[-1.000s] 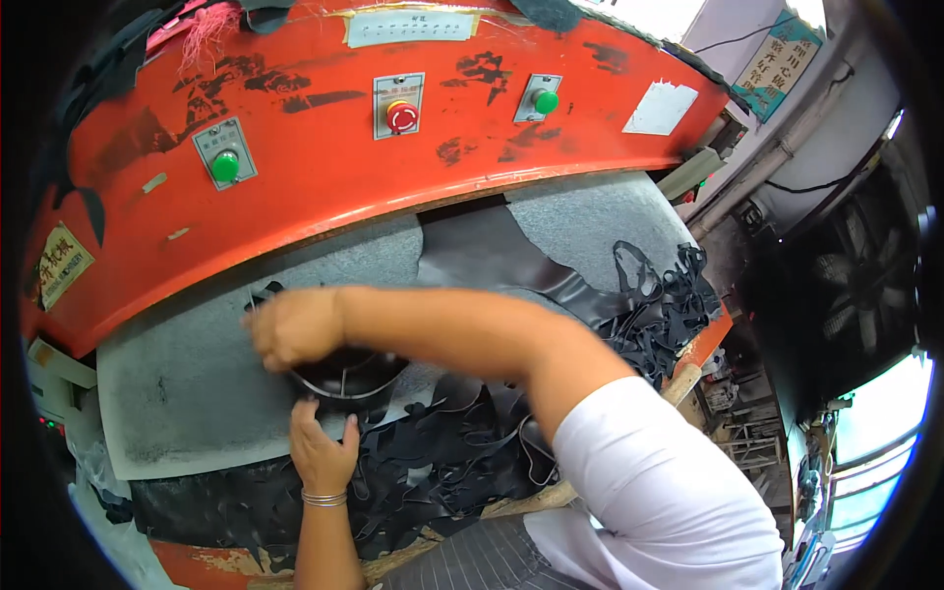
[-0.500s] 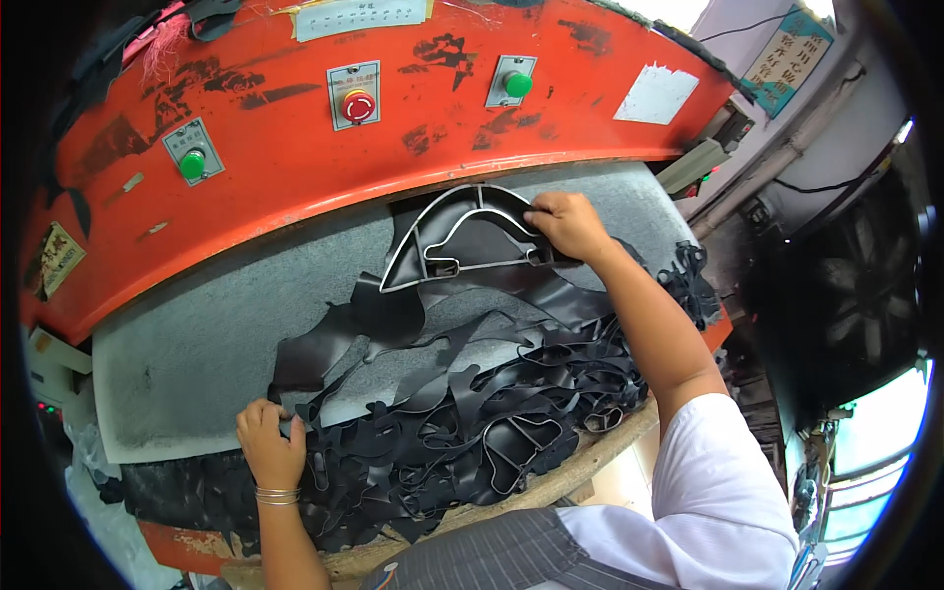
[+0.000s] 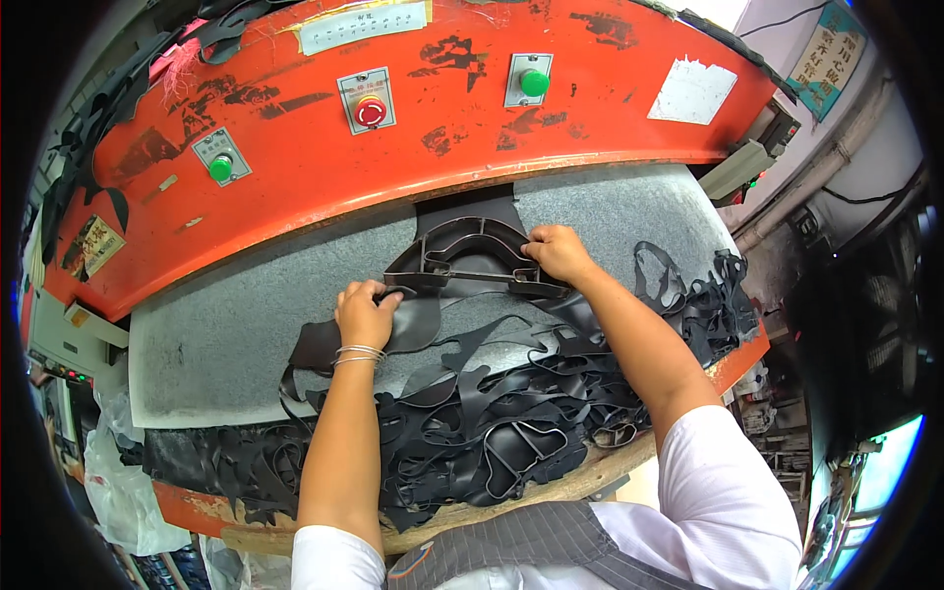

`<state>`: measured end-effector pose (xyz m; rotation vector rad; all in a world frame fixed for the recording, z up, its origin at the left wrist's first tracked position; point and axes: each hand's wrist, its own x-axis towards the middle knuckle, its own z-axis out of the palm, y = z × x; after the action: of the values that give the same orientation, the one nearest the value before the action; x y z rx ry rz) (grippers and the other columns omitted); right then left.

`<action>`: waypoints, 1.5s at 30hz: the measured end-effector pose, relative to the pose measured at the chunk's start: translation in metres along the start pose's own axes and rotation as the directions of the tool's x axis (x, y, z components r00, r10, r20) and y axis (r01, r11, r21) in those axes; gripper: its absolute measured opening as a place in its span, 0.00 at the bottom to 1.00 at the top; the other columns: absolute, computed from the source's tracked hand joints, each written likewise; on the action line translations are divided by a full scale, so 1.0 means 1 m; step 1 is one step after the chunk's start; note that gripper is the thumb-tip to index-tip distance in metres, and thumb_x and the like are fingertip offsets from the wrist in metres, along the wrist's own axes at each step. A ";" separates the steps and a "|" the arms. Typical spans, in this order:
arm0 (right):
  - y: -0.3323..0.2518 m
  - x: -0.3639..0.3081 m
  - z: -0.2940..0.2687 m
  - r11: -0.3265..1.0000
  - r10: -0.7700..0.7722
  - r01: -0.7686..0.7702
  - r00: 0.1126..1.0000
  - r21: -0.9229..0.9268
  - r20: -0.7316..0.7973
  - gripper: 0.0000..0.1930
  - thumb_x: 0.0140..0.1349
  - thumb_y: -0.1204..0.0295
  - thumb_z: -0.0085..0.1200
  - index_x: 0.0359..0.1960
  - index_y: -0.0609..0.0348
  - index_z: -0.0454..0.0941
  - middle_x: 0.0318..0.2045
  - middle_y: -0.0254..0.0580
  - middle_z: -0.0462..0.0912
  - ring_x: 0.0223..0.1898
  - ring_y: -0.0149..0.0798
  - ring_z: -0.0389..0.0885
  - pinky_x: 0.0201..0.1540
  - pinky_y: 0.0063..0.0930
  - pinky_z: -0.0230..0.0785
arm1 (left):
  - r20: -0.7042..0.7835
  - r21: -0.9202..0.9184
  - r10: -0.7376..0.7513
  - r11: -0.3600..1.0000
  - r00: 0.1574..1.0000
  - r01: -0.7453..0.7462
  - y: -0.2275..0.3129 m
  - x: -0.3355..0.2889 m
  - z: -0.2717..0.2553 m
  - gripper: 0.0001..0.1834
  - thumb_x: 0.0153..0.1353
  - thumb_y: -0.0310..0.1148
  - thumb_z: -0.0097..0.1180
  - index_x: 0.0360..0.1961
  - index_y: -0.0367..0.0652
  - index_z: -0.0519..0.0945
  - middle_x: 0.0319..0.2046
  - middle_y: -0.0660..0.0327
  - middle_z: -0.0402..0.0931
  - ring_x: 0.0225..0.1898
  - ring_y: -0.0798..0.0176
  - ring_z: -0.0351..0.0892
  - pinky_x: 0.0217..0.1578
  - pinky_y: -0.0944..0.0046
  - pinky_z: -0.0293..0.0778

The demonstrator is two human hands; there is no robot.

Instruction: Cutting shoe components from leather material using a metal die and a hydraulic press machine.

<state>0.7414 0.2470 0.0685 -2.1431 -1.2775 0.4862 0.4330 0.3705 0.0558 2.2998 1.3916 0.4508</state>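
A dark metal cutting die (image 3: 472, 251), curved like an arch with inner ribs, lies on a sheet of black leather (image 3: 492, 285) on the grey cutting pad (image 3: 226, 334). My right hand (image 3: 559, 253) grips the die's right end. My left hand (image 3: 366, 313) rests at the die's left end, fingers on its corner and on the leather beneath. Both hands sit just below the edge of the red press head (image 3: 393, 118).
A heap of black leather offcuts (image 3: 492, 433) with cut-out holes covers the front of the bed and hangs over its wooden edge. The press head carries two green buttons (image 3: 221, 168) and a red stop button (image 3: 370, 111). A plastic bag (image 3: 118, 482) hangs at the lower left.
My left hand has left the front scrap pile and moved up to the die's left end. The die has come down and lies flatter on the leather; my right hand stays on its right end.
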 end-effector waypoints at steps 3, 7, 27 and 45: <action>-0.004 0.002 0.001 0.999 -0.026 0.026 1.000 -0.045 -0.007 0.12 0.52 0.63 0.61 0.33 0.58 0.84 0.31 0.55 0.83 0.37 0.56 0.82 0.42 0.43 0.73 | -0.282 -0.182 0.128 0.966 0.951 -0.184 -0.033 -0.005 0.020 0.19 0.59 0.39 0.64 0.40 0.34 0.76 0.35 0.55 0.79 0.40 0.58 0.76 0.42 0.60 0.71; 0.004 0.012 -0.003 1.000 0.013 -0.013 0.999 -0.006 0.035 0.12 0.52 0.63 0.61 0.32 0.58 0.84 0.31 0.55 0.83 0.37 0.56 0.82 0.42 0.43 0.73 | -0.174 -0.880 -0.248 0.474 0.953 -0.037 -0.039 -0.008 0.017 0.10 0.67 0.35 0.56 0.39 0.37 0.76 0.33 0.63 0.75 0.36 0.73 0.71 0.42 0.70 0.69; -0.011 -0.010 -0.003 0.971 -0.051 0.052 0.999 -0.234 0.008 0.14 0.57 0.63 0.56 0.41 0.58 0.80 0.43 0.55 0.82 0.47 0.58 0.79 0.49 0.48 0.71 | -0.208 0.172 0.261 0.958 0.942 -0.228 -0.015 -0.059 -0.073 0.28 0.43 0.46 0.72 0.44 0.46 0.77 0.45 0.54 0.74 0.52 0.48 0.69 0.55 0.47 0.61; -0.142 -0.043 0.097 0.661 -0.707 0.695 0.703 -0.283 0.075 0.28 0.62 0.48 0.52 0.61 0.45 0.71 0.60 0.45 0.71 0.65 0.46 0.64 0.69 0.55 0.46 | -0.242 -0.350 -0.039 0.936 0.969 -0.049 -0.111 -0.079 -0.095 0.38 0.50 0.43 0.69 0.60 0.38 0.69 0.54 0.44 0.69 0.52 0.45 0.73 0.53 0.53 0.71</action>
<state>0.5708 0.2898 0.0877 -1.6391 -2.1115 -0.0949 0.2679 0.3634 0.0772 2.0032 1.2874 0.9356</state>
